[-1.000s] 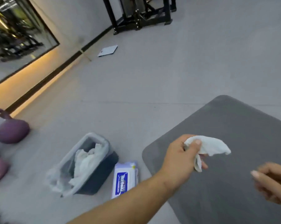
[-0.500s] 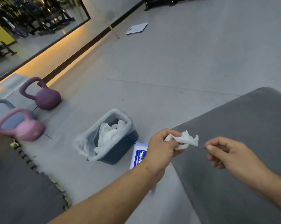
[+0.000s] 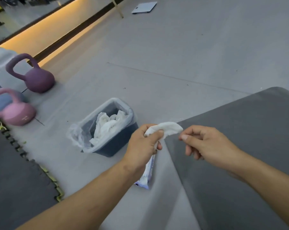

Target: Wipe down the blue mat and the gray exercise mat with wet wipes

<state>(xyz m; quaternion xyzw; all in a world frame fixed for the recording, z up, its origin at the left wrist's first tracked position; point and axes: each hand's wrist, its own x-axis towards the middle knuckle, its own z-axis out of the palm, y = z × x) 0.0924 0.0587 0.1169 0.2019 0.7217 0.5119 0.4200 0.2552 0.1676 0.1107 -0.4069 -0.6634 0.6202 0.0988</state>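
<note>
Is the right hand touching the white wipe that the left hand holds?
Cannot tell. In the head view the right hand curls its fingertips right at the free tip of the wipe, but blur hides any contact or gap.

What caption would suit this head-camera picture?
Left hand grips a crumpled wipe, right hand close by, between gray mat and bin.

Crumpled white wipe above the gray exercise mat (lying flat).
</note>
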